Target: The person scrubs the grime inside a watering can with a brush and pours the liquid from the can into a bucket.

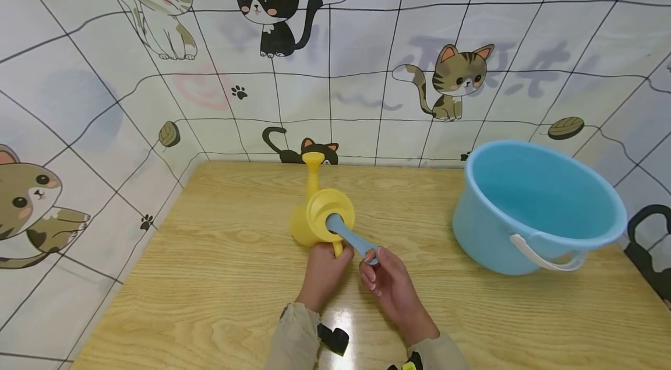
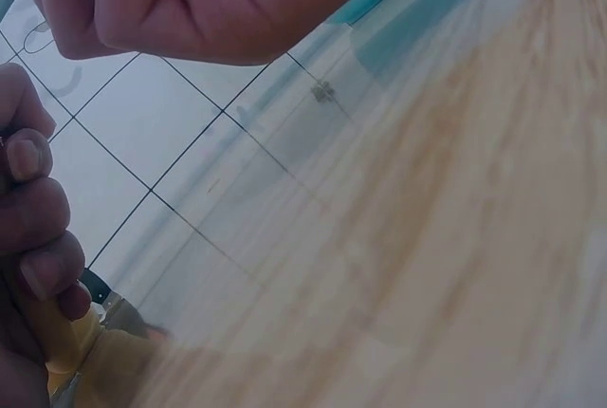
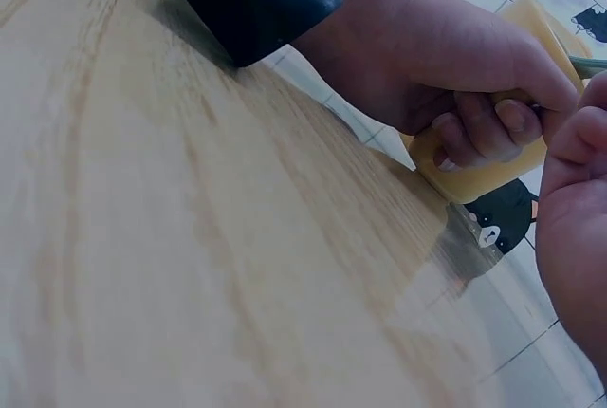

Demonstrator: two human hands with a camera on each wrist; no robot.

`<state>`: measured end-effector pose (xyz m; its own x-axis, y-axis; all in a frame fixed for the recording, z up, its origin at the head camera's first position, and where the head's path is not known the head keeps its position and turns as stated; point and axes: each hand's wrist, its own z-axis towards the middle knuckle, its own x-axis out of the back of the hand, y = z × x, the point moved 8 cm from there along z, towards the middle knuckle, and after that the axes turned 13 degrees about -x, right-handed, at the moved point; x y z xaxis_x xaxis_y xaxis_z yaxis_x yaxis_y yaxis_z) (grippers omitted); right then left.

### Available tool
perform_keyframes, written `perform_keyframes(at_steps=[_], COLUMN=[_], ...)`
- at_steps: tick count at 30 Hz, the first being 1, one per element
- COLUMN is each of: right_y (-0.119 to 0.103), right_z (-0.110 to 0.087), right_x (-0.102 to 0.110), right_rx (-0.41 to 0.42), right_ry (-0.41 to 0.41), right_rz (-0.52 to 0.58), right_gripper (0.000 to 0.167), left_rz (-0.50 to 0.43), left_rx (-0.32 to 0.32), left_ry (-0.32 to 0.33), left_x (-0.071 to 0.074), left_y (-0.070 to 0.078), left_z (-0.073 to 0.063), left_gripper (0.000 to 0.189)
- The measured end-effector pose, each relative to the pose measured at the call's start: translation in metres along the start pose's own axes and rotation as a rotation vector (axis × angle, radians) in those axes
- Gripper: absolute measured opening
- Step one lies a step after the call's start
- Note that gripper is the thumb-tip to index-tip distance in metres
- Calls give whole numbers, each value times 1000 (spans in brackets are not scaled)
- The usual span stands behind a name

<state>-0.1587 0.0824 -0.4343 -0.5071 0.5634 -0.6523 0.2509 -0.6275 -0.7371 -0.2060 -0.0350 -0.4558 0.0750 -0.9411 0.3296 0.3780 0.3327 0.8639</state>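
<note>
Find the can [image 1: 301, 229] near the middle of the table [image 1: 236, 277], with spout [image 1: 313, 175] toward the wall [image 1: 362, 90]. Impossible to tell whether resting flat or slightly raised. Gripped at the handle [image 1: 338, 249] by the left hand [image 1: 324, 271], with fingers curled round; could well twist or tip from a slackened hold or a sideways push of the tool [image 1: 359, 240].

See that tool slanting to the can's mouth [image 1: 327, 201] from the right hand [image 1: 392, 291], pinched only near one end. Likely to pivot or slip there, given so long a reach past the fingertips, and then to drop into the can or onto the table. Could also catch on the mouth at too flat a slant. Impossible to see contents inside; with any liquid, expect drips from a hasty lift.

Farther right, note the bucket [image 1: 484, 227], well apart from both hands; open to a knock only from a wide swing.
</note>
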Motion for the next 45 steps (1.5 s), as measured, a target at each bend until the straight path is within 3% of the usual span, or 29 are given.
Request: perform_keyframes(at_steps=[13, 45], right_y=[-2, -2], right_z=[1, 1], right_x=[-5, -2], right_rx=[21, 25], right_ry=[-46, -13], right_rz=[-46, -52], right_gripper=[39, 40], left_rz=[27, 35], left_rx=[-14, -44], left_ry=[-18, -25], left_x=[0, 0], left_y=[4, 5], left_z=[1, 1], left_gripper=[34, 36])
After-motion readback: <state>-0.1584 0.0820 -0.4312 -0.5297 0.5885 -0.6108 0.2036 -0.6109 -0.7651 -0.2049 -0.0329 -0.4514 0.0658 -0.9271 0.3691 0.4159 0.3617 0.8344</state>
